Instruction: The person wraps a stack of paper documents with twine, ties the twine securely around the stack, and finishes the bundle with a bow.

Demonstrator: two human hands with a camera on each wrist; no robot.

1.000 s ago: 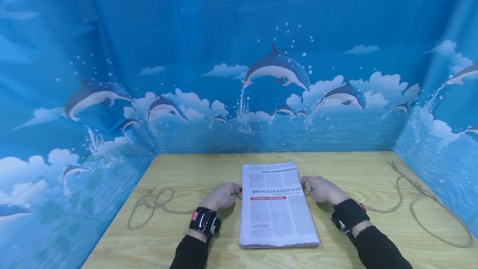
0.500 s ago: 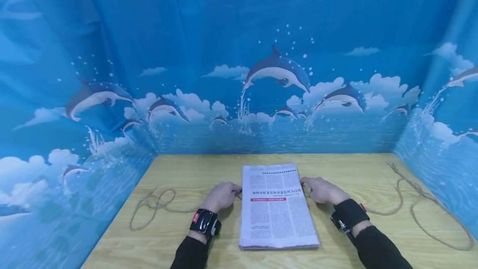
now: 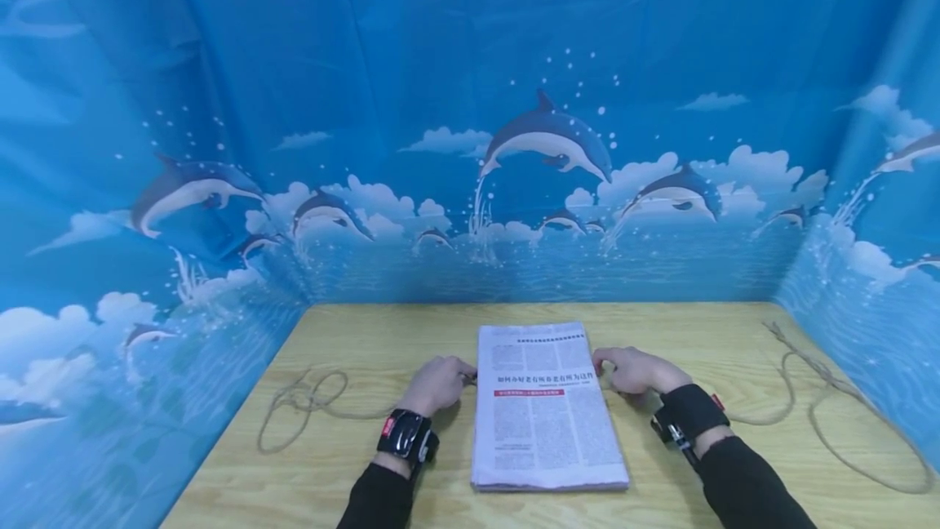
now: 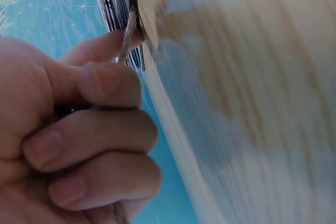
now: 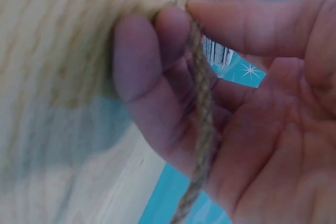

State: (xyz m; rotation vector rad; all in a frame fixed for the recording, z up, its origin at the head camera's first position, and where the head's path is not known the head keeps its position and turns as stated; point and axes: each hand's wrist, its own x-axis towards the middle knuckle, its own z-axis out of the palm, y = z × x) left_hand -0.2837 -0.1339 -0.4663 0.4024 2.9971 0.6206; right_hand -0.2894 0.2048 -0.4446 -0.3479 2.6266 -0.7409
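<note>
A stack of newspapers (image 3: 547, 431) lies flat in the middle of the wooden table, printed side up. My left hand (image 3: 438, 386) is at its left edge, fingers curled round a brown twine rope (image 4: 126, 38); one finger extends to the stack's lower edge. At the opposite edge, my right hand (image 3: 635, 371) pinches the rope (image 5: 203, 98) between thumb and fingertips, and the rope runs down across the palm. Close to both hands, the rope leads up to the stack's edge. Whether it passes beneath the papers is hidden.
Loose rope loops (image 3: 304, 402) lie on the table (image 3: 396, 321) at the left. A longer rope tail (image 3: 830, 378) spreads at the right, reaching the table's right edge. A blue dolphin-print curtain (image 3: 470, 39) stands behind and along both sides.
The right hand and wrist have shifted very slightly to the right. The left rope loops have slid a little rightward. The newspaper stack stays in place.
</note>
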